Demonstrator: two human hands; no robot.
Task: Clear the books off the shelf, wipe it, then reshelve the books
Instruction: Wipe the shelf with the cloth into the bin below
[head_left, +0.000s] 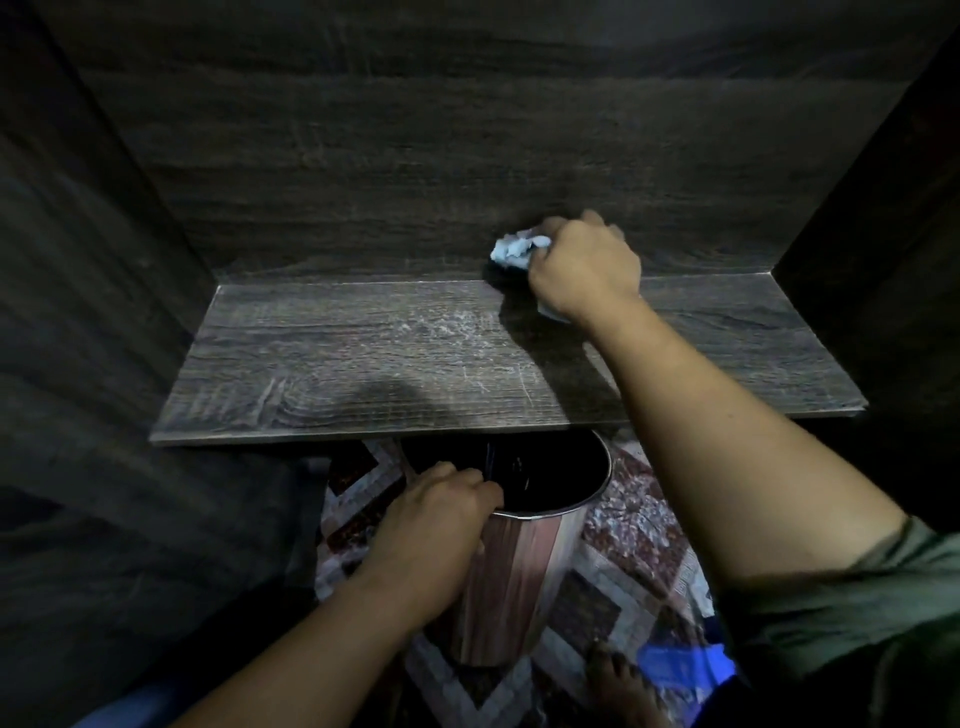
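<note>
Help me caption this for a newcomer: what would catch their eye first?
The right hand holds a crumpled pale blue cloth against the back of the dark wooden shelf, right of centre. Below the shelf's front edge, the left hand grips the rim of a shiny metal bin over a patterned rug.

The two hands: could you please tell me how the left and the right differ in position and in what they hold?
The right hand is up at the back of the shelf; the left hand sits lower, below its front edge. The right grips a crumpled pale blue cloth; the left grips the rim of a metal bin. Both have curled fingers and bare forearms.
</note>
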